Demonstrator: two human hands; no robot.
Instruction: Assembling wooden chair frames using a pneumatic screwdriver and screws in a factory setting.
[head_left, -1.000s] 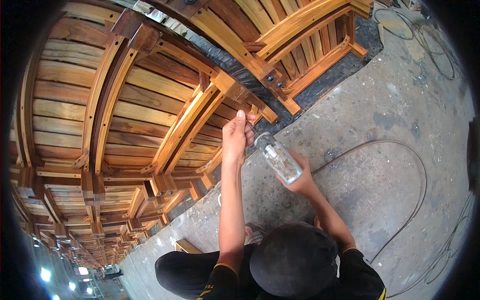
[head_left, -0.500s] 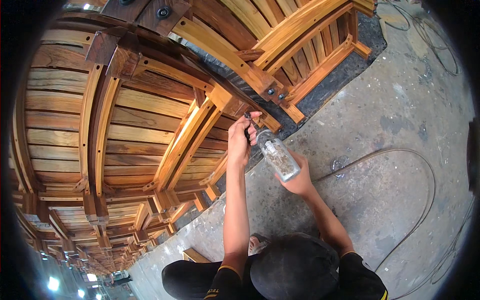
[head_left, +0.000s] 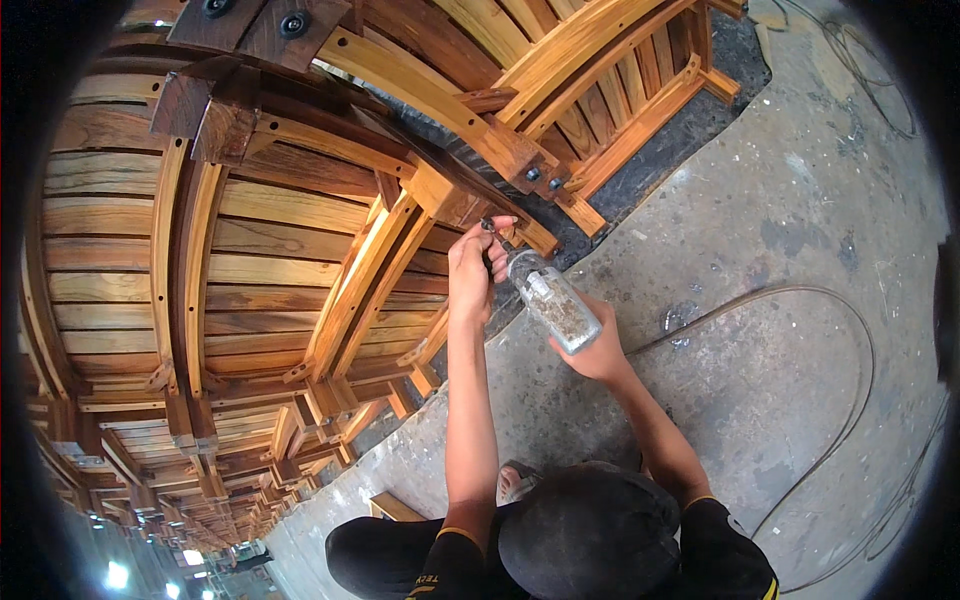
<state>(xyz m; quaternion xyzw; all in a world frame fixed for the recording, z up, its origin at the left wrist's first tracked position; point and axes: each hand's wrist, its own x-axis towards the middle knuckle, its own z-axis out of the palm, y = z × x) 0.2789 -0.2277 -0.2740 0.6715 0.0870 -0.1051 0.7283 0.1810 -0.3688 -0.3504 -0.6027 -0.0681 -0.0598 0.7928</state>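
Observation:
My right hand (head_left: 600,350) is wrapped round the rear of a scuffed grey power driver (head_left: 558,308), whose nose slants up and left toward the wooden frames. My left hand (head_left: 471,272) is closed at the nose, its fingers pinching a small dark bolt-like piece (head_left: 488,226); whether this is a loose bolt or the driver's bit I cannot tell. Just past the fingertips is the end of a slatted wooden frame's leg (head_left: 445,193). In the adjoining frame, two dark bolts (head_left: 544,179) sit in a wooden block (head_left: 516,150).
Slatted wooden frames (head_left: 285,240) fill the left side, receding in a long row. A dark sheet (head_left: 640,180) lies under the nearest ones. A hose (head_left: 780,290) loops over the concrete floor (head_left: 740,390) from beside my right hand. A small wooden piece (head_left: 395,507) lies by my knee.
The view has shifted slightly, moving the frames a little left and up in the picture. Both hands keep the same hold, with the driver at nearly the same angle.

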